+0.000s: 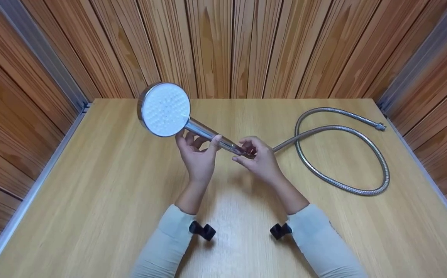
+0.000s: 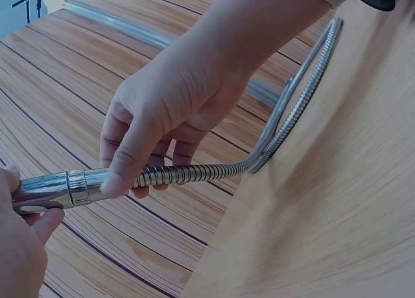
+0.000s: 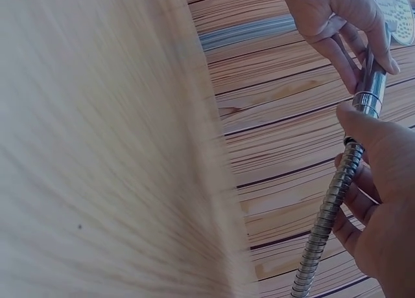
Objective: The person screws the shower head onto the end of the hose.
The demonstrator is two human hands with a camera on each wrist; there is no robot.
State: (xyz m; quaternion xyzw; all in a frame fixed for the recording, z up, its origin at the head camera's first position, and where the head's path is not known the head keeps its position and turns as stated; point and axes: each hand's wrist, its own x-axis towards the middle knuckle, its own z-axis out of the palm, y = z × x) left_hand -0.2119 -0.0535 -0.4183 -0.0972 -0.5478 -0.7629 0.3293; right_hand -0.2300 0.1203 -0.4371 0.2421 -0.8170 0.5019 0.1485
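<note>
A chrome shower head [image 1: 165,110] with a round white face is held above the table, tilted, its handle [image 1: 204,130] sloping down to the right. My left hand [image 1: 198,158] grips that handle between thumb and fingers. At the handle's lower end, my right hand [image 1: 260,160] pinches the end fitting of a ribbed metal shower hose [image 3: 324,214]. In the left wrist view the right thumb lies on the smooth fitting [image 2: 94,181], which meets the handle end to end. Whether the threads are engaged is hidden.
The rest of the hose [image 1: 385,170] lies in a loop on the right of the wooden table [image 1: 92,193], its free end nut [image 1: 380,126] near the right edge. Wood-plank walls [image 1: 212,46] enclose the back and sides. Each sleeve carries a black camera mount [image 1: 203,230].
</note>
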